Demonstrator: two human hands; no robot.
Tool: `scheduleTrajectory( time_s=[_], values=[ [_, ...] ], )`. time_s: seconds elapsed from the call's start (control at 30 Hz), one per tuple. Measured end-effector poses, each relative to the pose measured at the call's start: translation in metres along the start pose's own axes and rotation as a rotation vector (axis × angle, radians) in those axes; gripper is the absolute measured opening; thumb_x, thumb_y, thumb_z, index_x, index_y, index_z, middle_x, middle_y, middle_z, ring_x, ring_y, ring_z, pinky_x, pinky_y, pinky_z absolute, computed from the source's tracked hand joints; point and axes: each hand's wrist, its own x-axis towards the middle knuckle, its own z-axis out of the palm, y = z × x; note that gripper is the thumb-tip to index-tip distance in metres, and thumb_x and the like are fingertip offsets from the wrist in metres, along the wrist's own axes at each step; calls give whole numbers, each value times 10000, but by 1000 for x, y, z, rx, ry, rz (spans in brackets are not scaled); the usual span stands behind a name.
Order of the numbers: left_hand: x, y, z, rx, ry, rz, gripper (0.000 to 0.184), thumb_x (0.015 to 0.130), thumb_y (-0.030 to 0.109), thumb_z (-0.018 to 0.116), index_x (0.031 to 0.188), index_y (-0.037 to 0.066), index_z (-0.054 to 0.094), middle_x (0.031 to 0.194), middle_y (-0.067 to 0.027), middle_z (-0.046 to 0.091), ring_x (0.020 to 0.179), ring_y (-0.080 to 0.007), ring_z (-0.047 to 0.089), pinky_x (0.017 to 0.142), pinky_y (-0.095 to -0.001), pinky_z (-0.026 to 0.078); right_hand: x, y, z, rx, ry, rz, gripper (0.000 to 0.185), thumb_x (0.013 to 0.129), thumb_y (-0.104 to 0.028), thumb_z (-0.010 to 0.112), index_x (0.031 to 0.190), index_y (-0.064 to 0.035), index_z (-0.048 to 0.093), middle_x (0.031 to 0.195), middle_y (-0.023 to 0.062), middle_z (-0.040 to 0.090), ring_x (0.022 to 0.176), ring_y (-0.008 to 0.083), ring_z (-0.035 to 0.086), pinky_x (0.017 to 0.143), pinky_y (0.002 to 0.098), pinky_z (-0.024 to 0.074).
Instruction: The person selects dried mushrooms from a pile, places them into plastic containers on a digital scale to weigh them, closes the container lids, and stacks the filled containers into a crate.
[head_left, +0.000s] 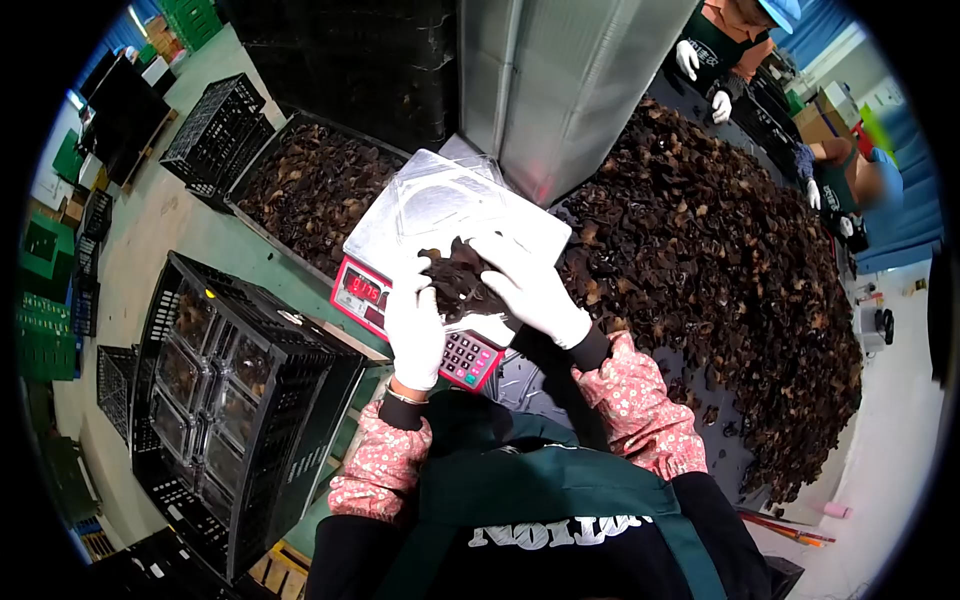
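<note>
White gloves cover both of my hands. My left hand (414,318) cups the left side of a clump of dark wood ear mushrooms (462,282), fingers bent toward it. From the other side, my right hand (535,292) presses the same clump, its fingers long and close together. Whether a clear box lies under the clump, I cannot tell. The clump is at the near edge of a digital scale with a metal plate (470,205). Red digits glow on its display (362,288), left of my left hand, and its keypad (468,355) shows below the clump.
A large heap of wood ear mushrooms (710,250) covers the table to the right. A tray of mushrooms (315,185) lies beyond the scale. A black crate (290,440) at left holds clear filled boxes (235,400). A grey metal column (560,90) rises behind. Gloved co-workers (735,50) stand across the table.
</note>
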Motion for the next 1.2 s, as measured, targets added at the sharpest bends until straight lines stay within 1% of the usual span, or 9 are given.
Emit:
scheduleTrajectory(
  time_s=[0.2, 0.3, 0.47, 0.63, 0.77, 0.87, 0.97, 1.1, 1.2],
  values=[
    [-13, 32, -5, 41, 76, 257, 258, 841, -111, 537, 1057, 28, 565, 1220, -171, 585, 1112, -307, 560, 987, -398, 449, -26, -37, -48, 477, 50, 521, 375, 924, -53, 587, 1297, -36, 618, 1117, 69, 680, 960, 115, 626, 836, 279, 529],
    [-36, 68, 17, 161, -244, 243, 159, 792, 10, 671, 948, 34, 661, 1125, -158, 643, 1081, -351, 590, 964, -455, 453, -74, -55, -47, 838, -90, 661, 429, 933, -74, 634, 1359, -83, 590, 1085, 54, 694, 798, 56, 606, 710, 221, 517],
    [-51, 80, 25, -54, -455, 320, 337, 776, 168, 747, 1060, 8, 663, 1108, -173, 655, 1083, -375, 605, 948, -455, 452, -163, -59, -62, 1027, 328, 945, 326, 955, -47, 605, 1274, 19, 598, 951, 43, 633, 766, 78, 582, 685, 225, 496],
    [-12, 44, -7, 452, -47, 174, 254, 809, 164, 740, 1025, 73, 643, 998, -109, 608, 1027, -316, 535, 936, -449, 366, -316, -59, -116, 422, 522, 1153, 291, 930, -53, 580, 1203, 14, 654, 1136, 57, 681, 1056, 135, 612, 942, 273, 468],
    [6, 33, -9, 720, -113, 158, 296, 810, 248, 760, 1026, 87, 639, 974, -98, 598, 1024, -310, 524, 939, -456, 361, -471, -83, -145, 4, 509, 1439, 212, 906, -34, 608, 1104, -11, 677, 1060, 45, 698, 975, 142, 627, 894, 277, 488],
    [6, 28, -4, 850, -165, 152, 310, 809, 286, 766, 1019, 99, 635, 960, -88, 601, 1016, -307, 530, 937, -462, 359, -564, -101, -146, -334, 245, 1817, 277, 863, -152, 643, 1103, -22, 687, 1041, 156, 711, 998, 307, 676, 922, 356, 502],
    [3, 25, -2, 892, -216, 132, 291, 821, 274, 757, 1023, 99, 642, 957, -83, 607, 1017, -299, 533, 945, -456, 354, -588, -118, -134, -837, -24, 1699, 314, 869, -212, 661, 1123, -30, 686, 1100, 170, 687, 1061, 324, 649, 952, 371, 490],
    [-5, 15, -6, 559, -95, 80, 266, 828, 159, 731, 1072, 82, 661, 1011, -97, 612, 1079, -302, 501, 989, -441, 345, -549, -92, -139, -473, 461, 1621, 300, 922, -201, 662, 1148, -3, 672, 1169, 165, 667, 1123, 303, 625, 1004, 358, 467],
    [-13, 10, -5, 528, -74, 74, 302, 798, 164, 754, 1080, 98, 670, 1052, -113, 603, 1087, -320, 492, 999, -449, 350, -512, -68, -136, -542, 458, 1300, 227, 955, -112, 617, 1146, -4, 677, 1166, 148, 672, 1114, 290, 633, 1010, 349, 466]
  ],
)
